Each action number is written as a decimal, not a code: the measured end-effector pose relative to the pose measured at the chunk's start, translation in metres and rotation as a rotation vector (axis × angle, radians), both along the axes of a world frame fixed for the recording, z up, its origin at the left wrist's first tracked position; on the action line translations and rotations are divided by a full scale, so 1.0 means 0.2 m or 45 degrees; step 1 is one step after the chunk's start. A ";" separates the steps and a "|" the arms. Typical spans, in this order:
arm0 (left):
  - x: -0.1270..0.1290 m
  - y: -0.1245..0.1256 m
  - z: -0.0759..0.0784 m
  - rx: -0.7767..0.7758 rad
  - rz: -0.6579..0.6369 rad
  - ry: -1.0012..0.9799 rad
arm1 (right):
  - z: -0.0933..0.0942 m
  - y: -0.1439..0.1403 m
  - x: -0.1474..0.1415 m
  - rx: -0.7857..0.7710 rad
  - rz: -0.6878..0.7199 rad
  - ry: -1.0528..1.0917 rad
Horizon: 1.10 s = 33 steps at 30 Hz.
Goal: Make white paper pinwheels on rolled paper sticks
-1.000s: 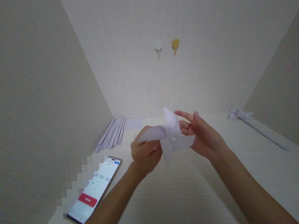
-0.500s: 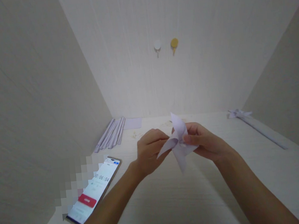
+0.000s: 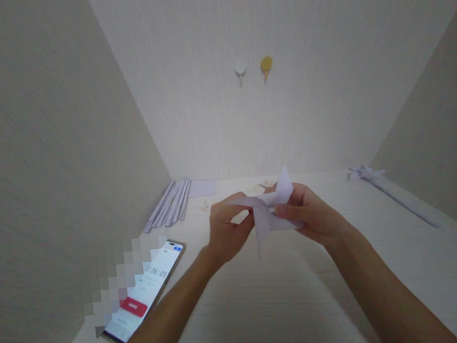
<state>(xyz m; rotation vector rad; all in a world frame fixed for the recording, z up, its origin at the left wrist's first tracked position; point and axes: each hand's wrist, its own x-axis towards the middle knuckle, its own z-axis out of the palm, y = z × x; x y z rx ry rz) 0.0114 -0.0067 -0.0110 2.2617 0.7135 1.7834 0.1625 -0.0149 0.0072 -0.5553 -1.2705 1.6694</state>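
A pale lilac paper pinwheel [image 3: 262,219] with curled, pointed blades is held up over the middle of the table. My right hand [image 3: 309,212] grips it from the right, the thumb pressed near its centre. On the other side my left hand [image 3: 230,228] is closed at the pinwheel's left part, thumb and fingertips meeting at the paper. One blade hides some of those left fingers. What lies behind the pinwheel's centre cannot be seen.
Several rolled paper sticks [image 3: 169,205] lie at the back left beside a flat lilac sheet [image 3: 202,188]. A phone [image 3: 143,293] showing a timer rests at the front left. Another pinwheel on a stick [image 3: 401,203] lies at right. Small pale bits [image 3: 206,206] lie behind my hands.
The pinwheel has turned and tilted in my hands, so its blades point differently. My left fingers have shifted slightly at the paper, opening a gap between thumb and forefinger.
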 end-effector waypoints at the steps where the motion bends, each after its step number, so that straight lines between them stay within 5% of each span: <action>1: 0.00 0.00 0.00 -0.024 -0.016 0.015 | 0.00 0.00 0.00 -0.002 -0.006 -0.006; 15: 0.00 0.02 -0.01 -0.322 -0.035 0.074 | 0.00 0.00 0.00 -0.113 -0.024 -0.127; 24: -0.01 0.04 -0.01 -0.321 -0.024 0.082 | -0.01 0.01 -0.02 -0.169 -0.114 -0.055; 33: -0.01 0.11 -0.08 -0.542 -0.094 -0.125 | -0.02 0.02 -0.03 -0.146 -0.056 -0.003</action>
